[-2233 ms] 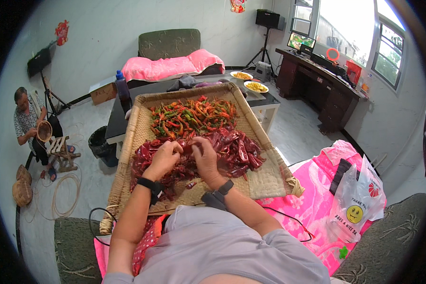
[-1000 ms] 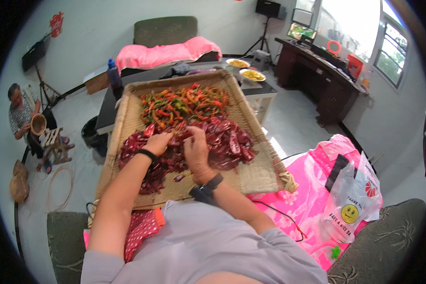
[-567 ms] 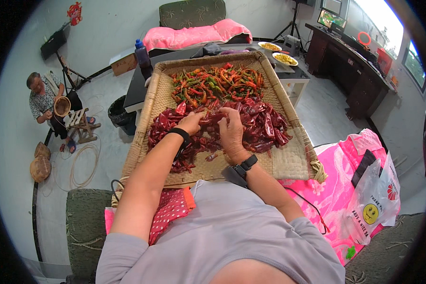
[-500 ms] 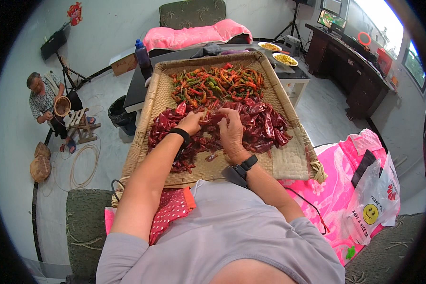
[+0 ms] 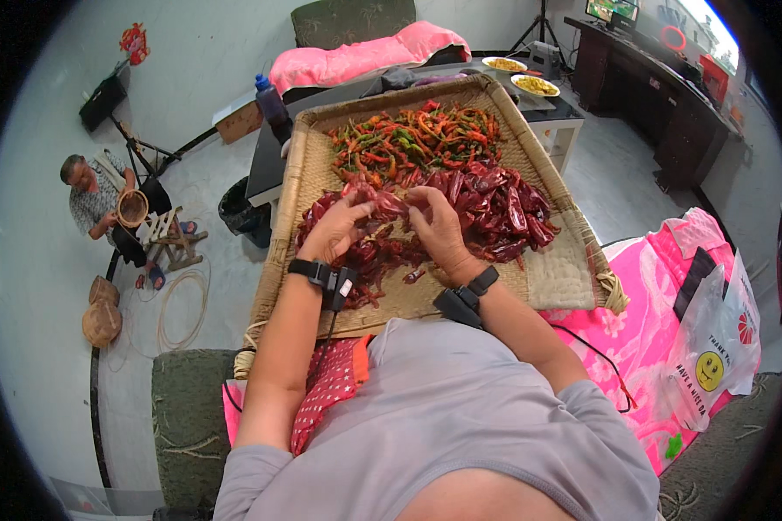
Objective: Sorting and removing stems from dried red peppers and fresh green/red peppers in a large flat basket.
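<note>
A wide woven tray (image 5: 315,169) lies in front of me, tilted in view. Glossy dark-red dried chilies (image 5: 508,213) are heaped across its middle, and smaller red, orange and green chilies (image 5: 413,143) cover its far part. Over the red heap, my left hand (image 5: 337,227) has its fingers curled in on a dried red chili (image 5: 389,207). The other end of that chili is pinched between thumb and forefinger of my right hand (image 5: 441,230). A loose chili piece (image 5: 414,275) rests on the bare weave nearer me. Both wrists wear black straps.
A dark table (image 5: 265,174) under the tray holds a blue bottle (image 5: 272,106) and two plates of food (image 5: 535,86). Beside me are a pink cloth (image 5: 621,278) and a plastic bag (image 5: 712,356). At left, a seated person (image 5: 96,200) holds a basket near a black bin (image 5: 245,213).
My left hand has turned and drawn back slightly, bringing its wrist device into view. Between the hands a red chili now shows raised. The whole view has shifted a little.
</note>
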Tool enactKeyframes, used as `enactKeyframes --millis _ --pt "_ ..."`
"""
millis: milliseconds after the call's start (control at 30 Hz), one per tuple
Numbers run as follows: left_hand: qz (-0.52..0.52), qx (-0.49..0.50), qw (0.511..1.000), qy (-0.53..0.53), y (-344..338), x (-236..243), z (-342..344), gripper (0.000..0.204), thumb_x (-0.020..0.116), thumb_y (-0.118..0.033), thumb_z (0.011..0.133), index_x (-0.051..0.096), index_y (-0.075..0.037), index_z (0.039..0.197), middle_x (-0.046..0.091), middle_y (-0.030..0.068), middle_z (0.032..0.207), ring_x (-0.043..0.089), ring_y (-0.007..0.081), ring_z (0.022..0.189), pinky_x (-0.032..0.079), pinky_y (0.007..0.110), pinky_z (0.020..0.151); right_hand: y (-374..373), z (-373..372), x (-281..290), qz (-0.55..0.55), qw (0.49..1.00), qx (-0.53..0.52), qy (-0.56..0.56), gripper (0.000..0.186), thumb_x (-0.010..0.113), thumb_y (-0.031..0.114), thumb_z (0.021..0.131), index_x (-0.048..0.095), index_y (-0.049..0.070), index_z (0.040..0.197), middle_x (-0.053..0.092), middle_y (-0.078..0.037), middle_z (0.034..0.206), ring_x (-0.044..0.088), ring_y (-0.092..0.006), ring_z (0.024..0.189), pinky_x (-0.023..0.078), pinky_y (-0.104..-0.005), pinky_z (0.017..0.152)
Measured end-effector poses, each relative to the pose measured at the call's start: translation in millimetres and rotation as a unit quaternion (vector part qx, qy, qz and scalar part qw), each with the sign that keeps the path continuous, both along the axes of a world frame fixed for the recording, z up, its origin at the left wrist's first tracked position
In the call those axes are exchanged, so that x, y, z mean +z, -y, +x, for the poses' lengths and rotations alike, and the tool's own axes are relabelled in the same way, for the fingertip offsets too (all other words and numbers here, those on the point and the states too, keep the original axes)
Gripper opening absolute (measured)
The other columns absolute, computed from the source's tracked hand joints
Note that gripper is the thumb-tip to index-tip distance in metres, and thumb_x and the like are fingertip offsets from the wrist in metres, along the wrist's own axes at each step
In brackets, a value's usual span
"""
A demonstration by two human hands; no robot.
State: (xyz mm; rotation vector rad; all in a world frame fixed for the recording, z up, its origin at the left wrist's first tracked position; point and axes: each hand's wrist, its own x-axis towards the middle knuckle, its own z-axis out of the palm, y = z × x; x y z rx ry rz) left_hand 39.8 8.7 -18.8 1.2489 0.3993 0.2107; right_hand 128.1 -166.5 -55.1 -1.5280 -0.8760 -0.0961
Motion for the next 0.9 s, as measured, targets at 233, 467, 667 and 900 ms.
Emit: enactKeyframes --millis 233,467,667,900 --pt "-0.035 0.006 0.999 -0.010 6 -27 -12 0.015 0.062 -0.005 0.088 0.062 -0.008 0.103 0.064 0.0044 0.100 0.062 0.0172 0.093 0.052 0.032 0.081 -12 10 -24 -0.062 0.985 0.155 -0.034 0.037 0.064 0.014 0.086 0.054 0.003 0.119 0.064 -0.014 0.105 0.062 -0.0212 0.095 0.048 -0.0308 0.080" --pt "-0.065 0.032 0.994 0.077 -11 -41 -21 0.023 0.062 0.005 0.082 0.060 -0.004 0.103 0.065 0.0068 0.101 0.062 0.0196 0.094 0.053 0.033 0.082 -7 0 -7 -0.053 0.990 0.124 0.030 0.028 0.065 0.008 0.084 0.059 0.004 0.111 0.064 -0.012 0.101 0.063 -0.0211 0.090 0.049 -0.0298 0.077" --pt "-0.050 0.026 0.995 0.077 -8 -39 -26 0.024 0.061 0.007 0.083 0.060 -0.006 0.104 0.063 0.0055 0.106 0.060 0.0163 0.101 0.053 0.030 0.083 3 12 7 0.016 0.960 -0.199 0.194 0.025 0.063 0.004 0.084 0.061 0.010 0.108 0.059 -0.010 0.103 0.057 -0.0296 0.098 0.047 -0.0361 0.083" --pt "-0.034 -0.033 0.996 0.073 3 -34 -20 0.028 0.060 0.007 0.084 0.059 -0.005 0.109 0.063 0.0052 0.107 0.058 0.0146 0.104 0.049 0.027 0.088 4 23 3 -0.041 0.918 -0.346 0.187 0.046 0.065 0.010 0.082 0.051 0.012 0.126 0.039 -0.013 0.133 0.033 -0.0318 0.126 0.024 -0.0495 0.104"
